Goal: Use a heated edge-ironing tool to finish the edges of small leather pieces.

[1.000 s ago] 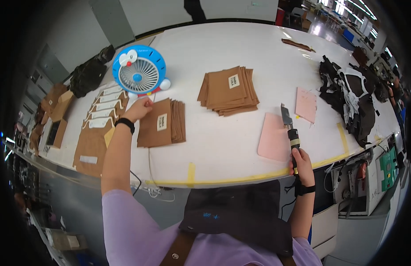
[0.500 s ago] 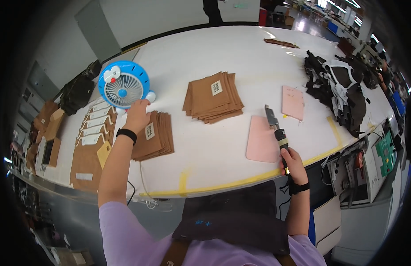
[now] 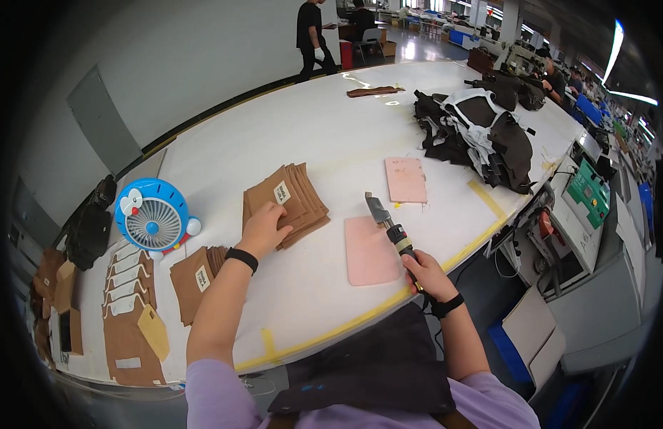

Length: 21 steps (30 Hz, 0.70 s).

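Observation:
My left hand (image 3: 264, 230) rests on the near edge of a stack of brown fabric pieces (image 3: 297, 194) with a pale label on top. Its fingers are bent, with the thumb apart from them, and nothing is lifted. A second brown stack (image 3: 191, 286), also labelled, lies left of my left forearm. My right hand (image 3: 430, 277) is wrapped round a hand tool (image 3: 397, 237) with a dark handle, a beige band and a flat metal blade-like tip. The tool points away from me, over a pink pad (image 3: 368, 259) near the table's front edge.
A blue toy-shaped fan (image 3: 152, 223) stands at the left, behind brown pieces with white straps (image 3: 127, 286). A smaller pink pad (image 3: 406, 180) lies farther back. Dark and white bags (image 3: 481, 136) are heaped at the right. A person (image 3: 315, 39) is beyond the table.
My left hand has gone from the left stack by the fan to the middle stack. The view has swung to the right. My right hand still holds the tool over the pink pad.

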{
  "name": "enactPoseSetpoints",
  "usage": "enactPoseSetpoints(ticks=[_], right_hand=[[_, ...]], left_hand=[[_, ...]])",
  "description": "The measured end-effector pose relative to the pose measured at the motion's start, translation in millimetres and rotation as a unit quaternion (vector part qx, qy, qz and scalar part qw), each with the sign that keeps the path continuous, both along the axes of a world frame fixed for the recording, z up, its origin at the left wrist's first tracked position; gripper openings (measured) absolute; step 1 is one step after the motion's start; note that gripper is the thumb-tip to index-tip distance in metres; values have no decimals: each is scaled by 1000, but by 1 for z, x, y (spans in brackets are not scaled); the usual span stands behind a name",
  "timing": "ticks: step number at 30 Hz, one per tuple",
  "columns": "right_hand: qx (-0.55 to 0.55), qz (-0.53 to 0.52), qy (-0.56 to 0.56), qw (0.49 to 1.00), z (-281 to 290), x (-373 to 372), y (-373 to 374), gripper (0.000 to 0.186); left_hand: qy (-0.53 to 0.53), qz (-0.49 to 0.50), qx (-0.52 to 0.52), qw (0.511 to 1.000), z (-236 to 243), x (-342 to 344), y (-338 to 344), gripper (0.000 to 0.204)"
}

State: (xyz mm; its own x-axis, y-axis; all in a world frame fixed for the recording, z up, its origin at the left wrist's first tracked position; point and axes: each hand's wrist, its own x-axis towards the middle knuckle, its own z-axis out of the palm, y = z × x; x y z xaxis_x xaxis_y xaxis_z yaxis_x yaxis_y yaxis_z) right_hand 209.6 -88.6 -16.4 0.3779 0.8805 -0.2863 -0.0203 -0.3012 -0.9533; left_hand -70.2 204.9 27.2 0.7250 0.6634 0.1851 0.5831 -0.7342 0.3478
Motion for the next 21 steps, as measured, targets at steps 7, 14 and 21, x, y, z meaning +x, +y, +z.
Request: enactPoseSetpoints(ticks=[7,14,21], right_hand=[[-1,16,5,1000,1,4,0,34],[0,13,12,1000,0,5,0,34],[-13,20,3,1000,1,4,-1,34]], left_hand=[[66,-6,42,997,5,4,-11,37],[-54,-28,-56,997,-3,-11,15,29],[-99,-22,-25,995,-10,-13,20,15]])
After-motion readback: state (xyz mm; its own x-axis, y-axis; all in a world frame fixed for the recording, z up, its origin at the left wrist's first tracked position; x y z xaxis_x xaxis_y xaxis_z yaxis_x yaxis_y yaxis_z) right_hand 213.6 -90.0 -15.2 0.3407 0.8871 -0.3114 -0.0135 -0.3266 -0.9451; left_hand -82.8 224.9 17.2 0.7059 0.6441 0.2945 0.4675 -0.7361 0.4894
